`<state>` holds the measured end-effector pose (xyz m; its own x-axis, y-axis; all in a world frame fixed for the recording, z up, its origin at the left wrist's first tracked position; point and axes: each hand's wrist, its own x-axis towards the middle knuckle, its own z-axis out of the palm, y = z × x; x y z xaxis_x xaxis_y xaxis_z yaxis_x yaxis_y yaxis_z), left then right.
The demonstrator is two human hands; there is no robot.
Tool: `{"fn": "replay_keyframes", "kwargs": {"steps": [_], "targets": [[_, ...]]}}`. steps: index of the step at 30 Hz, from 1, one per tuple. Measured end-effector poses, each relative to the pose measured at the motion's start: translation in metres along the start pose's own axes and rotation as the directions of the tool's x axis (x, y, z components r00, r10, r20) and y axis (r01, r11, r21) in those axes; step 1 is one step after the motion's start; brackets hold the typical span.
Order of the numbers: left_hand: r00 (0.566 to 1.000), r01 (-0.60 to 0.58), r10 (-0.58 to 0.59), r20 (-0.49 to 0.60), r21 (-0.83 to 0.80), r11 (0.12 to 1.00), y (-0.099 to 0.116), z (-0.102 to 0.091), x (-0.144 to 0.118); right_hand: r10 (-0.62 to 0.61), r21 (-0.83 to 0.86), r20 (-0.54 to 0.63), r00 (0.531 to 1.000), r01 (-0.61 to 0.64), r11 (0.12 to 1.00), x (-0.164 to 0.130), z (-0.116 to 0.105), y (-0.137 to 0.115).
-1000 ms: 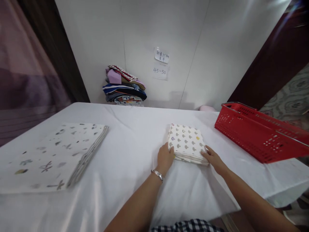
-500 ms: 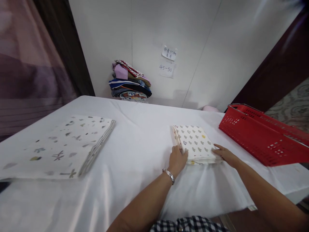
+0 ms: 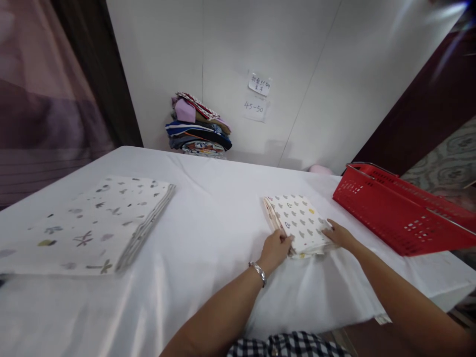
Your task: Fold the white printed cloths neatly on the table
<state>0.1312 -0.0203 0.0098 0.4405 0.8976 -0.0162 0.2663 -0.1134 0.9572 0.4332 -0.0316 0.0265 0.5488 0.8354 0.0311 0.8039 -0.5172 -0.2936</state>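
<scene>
Turned since a second ago, folded cloth [image 3: 300,221] points its long axis away-left; my left hand [image 3: 275,249] and right hand [image 3: 339,236] pinch its near corners, open worktop [image 3: 211,223] leftward, red basket [image 3: 394,213] near right.

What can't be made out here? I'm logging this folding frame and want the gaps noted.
Head view only:
- Red basket: its inside is hidden by its near wall, and its right end is cut off by the edge.
- Upper paper note: writing too small to read.
- Large folded cloth: near left corner cut off by the edge.
- Left hand and right hand on the small folded cloth: fingertips hidden at its edges, grip unclear.
</scene>
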Motion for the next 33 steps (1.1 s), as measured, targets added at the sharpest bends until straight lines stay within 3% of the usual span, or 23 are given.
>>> {"fn": "replay_keyframes", "kwargs": {"steps": [4,10,13,15,17,19,23,25,27,29,33], "targets": [[0.995,0.033,-0.034,-0.099,-0.012,0.999,-0.002,-0.001,0.002,0.08,0.076,0.056,0.995,-0.085,0.993,0.001,0.006,-0.006],[0.999,0.019,-0.019,-0.029,-0.01,1.0,0.0,0.009,-0.004,0.027,0.265,0.062,0.998,-0.043,0.963,0.003,0.007,0.0],[0.986,-0.046,0.059,0.156,-0.084,0.995,0.006,0.02,-0.014,0.009,0.318,0.022,1.0,-0.016,0.948,0.011,-0.006,0.014],[0.933,-0.101,0.136,0.334,-0.12,0.988,0.009,0.028,-0.02,0.064,0.278,0.028,0.998,-0.07,0.958,0.018,-0.013,0.021],[0.886,-0.129,0.166,0.432,-0.113,0.985,0.008,0.031,-0.023,0.076,0.201,0.021,0.997,-0.078,0.976,0.02,-0.016,0.022],[0.899,-0.076,0.117,0.422,-0.113,0.991,0.004,0.03,-0.019,-0.003,0.146,-0.045,0.999,0.009,0.989,0.015,-0.013,0.013],[0.96,0.126,-0.067,0.271,-0.207,0.97,-0.006,0.016,0.003,-0.24,0.212,-0.134,0.962,0.264,0.941,-0.021,0.001,-0.031],[0.971,0.152,-0.098,0.219,-0.246,0.957,-0.009,0.008,0.012,-0.416,0.194,-0.103,0.904,0.428,0.883,-0.045,0.005,-0.056],[0.976,0.16,-0.112,0.189,-0.264,0.951,-0.01,0.003,0.015,-0.585,0.086,-0.074,0.808,0.59,0.803,-0.065,0.009,-0.076],[0.977,0.161,-0.116,0.181,-0.263,0.951,-0.009,0.001,0.015,-0.656,-0.057,-0.052,0.753,0.654,0.755,-0.079,0.012,-0.091],[0.975,0.166,-0.123,0.186,-0.234,0.958,-0.006,0.0,0.012,-0.667,-0.252,-0.034,0.744,0.639,0.726,-0.087,0.02,-0.105]]}}
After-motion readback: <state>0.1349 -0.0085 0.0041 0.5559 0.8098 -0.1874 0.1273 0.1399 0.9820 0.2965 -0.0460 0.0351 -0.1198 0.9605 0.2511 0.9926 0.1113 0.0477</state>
